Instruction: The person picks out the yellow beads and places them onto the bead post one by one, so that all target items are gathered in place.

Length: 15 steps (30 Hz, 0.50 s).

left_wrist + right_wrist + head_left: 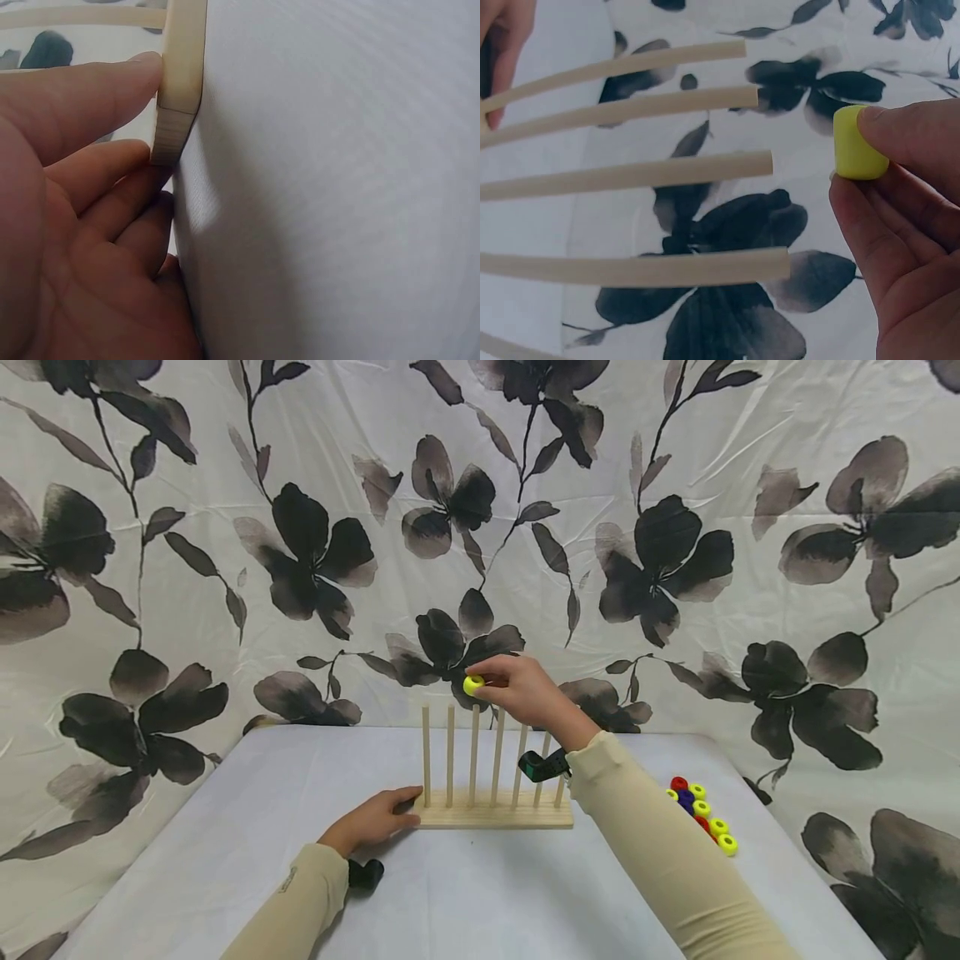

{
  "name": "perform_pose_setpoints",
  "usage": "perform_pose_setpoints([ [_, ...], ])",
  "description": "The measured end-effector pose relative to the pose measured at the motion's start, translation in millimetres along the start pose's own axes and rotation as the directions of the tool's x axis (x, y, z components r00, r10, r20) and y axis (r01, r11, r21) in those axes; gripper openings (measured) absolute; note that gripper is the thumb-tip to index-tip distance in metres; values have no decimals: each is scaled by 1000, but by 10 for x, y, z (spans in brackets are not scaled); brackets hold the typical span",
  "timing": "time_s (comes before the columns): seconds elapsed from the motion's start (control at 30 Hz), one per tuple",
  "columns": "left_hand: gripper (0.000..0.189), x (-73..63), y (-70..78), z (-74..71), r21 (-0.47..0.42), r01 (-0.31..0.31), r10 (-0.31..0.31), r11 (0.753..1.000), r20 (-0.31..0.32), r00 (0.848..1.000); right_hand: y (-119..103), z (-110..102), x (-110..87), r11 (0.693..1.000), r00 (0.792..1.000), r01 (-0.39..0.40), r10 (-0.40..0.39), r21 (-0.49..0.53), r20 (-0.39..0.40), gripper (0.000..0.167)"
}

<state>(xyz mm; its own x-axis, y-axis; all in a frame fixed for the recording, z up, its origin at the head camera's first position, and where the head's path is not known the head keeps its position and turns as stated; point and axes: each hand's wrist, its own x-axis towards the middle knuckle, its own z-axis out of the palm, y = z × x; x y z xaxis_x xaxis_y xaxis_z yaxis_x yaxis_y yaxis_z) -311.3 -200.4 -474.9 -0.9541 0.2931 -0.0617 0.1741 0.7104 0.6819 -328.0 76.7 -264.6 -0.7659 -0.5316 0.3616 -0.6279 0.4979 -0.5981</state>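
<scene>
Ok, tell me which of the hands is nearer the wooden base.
Left: the left hand touches the left end of the wooden base; the right hand holds a yellow bead above the pegs.

And here's the desk (pixel 420 893), white on top, its far edge running straight across at twelve o'clock and its sides fanning wider towards six! Up past the middle, on the twelve o'clock side, sits the wooden rack, its flat base (pixel 491 817) stretched from nine to three, seven upright pegs (pixel 474 756) lined along it. Now swing out to three o'clock: a tight cluster of loose beads, slanting from ten-thirty to four-thirty! Yellow beads (pixel 727 844) down the outer flank, red (pixel 678 783) and dark blue (pixel 686 800) tucked in beside them.
</scene>
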Motion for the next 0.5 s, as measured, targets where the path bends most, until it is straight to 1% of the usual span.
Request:
perform_pose_setpoints([
  [0.1, 59, 3, -9, 4, -10, 4, -4, 1000, 1, 1000, -30, 46, 24, 1000, 1000, 7, -7, 2, 10, 34],
  [0.27, 60, -7, -13, -12, -7, -10, 10, 1000, -2, 1000, -76, 136, 68, 1000, 1000, 9, -8, -5, 23, 33],
  [0.5, 61, -17, -3, -11, -27, 10, -9, 1000, 9, 1000, -147, 250, 116, 1000, 999, 26, -25, -12, 39, 32],
])
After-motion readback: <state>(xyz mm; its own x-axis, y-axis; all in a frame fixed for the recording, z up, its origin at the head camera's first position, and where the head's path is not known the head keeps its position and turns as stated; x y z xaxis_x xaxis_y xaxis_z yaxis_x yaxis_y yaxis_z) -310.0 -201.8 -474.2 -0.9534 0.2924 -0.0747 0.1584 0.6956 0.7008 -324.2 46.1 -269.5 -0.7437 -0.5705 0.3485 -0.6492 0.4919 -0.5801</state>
